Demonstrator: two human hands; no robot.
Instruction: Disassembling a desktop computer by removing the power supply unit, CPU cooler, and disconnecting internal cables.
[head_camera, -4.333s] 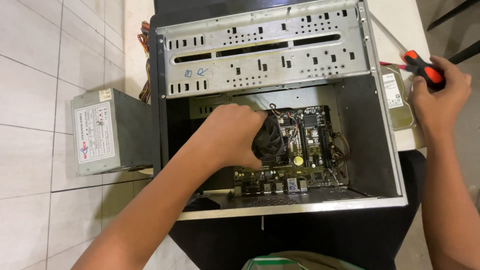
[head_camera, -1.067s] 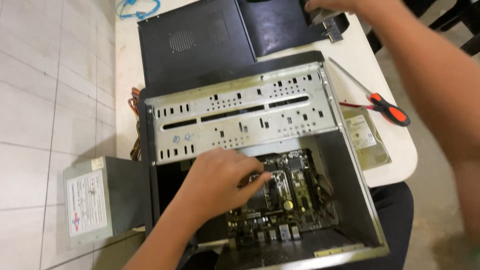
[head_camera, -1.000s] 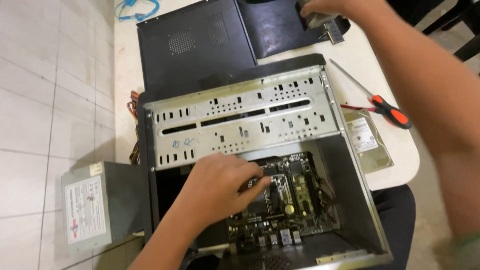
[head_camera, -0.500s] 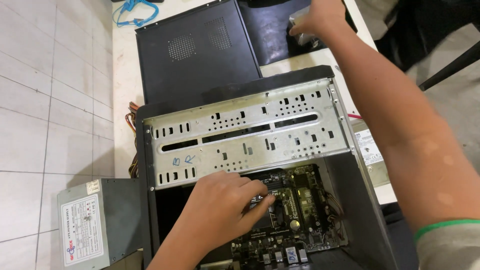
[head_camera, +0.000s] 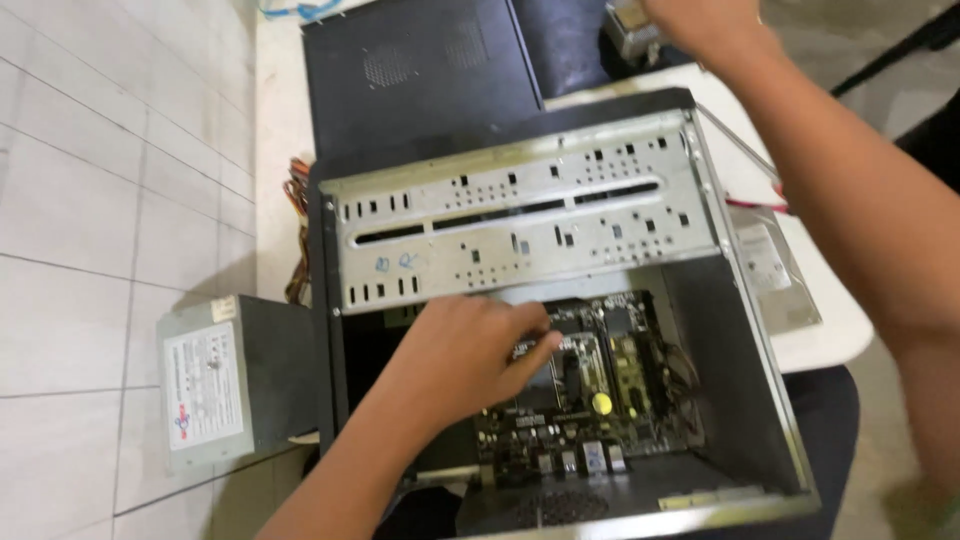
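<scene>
The left hand (head_camera: 470, 350) lies inside the open computer case (head_camera: 740, 400) at centre frame, fingers curled loosely with the fingertips resting on the motherboard (head_camera: 590, 390), pinching nothing visible. The board spreads right and below that hand. At the top edge, the right hand (head_camera: 700, 20) touches a small metal part (head_camera: 632, 22); whether it grips cannot be told. A grey power supply (head_camera: 235, 375) lies lower left.

An open computer case (head_camera: 560, 300) lay on a white worktop (head_camera: 830, 340), its motherboard (head_camera: 590, 390) exposed. The left hand (head_camera: 470, 350) rested inside on the board, fingers curled. The right hand (head_camera: 700, 20) reached to the far edge, at a small metal part (head_camera: 630, 20). A grey power supply (head_camera: 235, 375) hung left of the case.
</scene>
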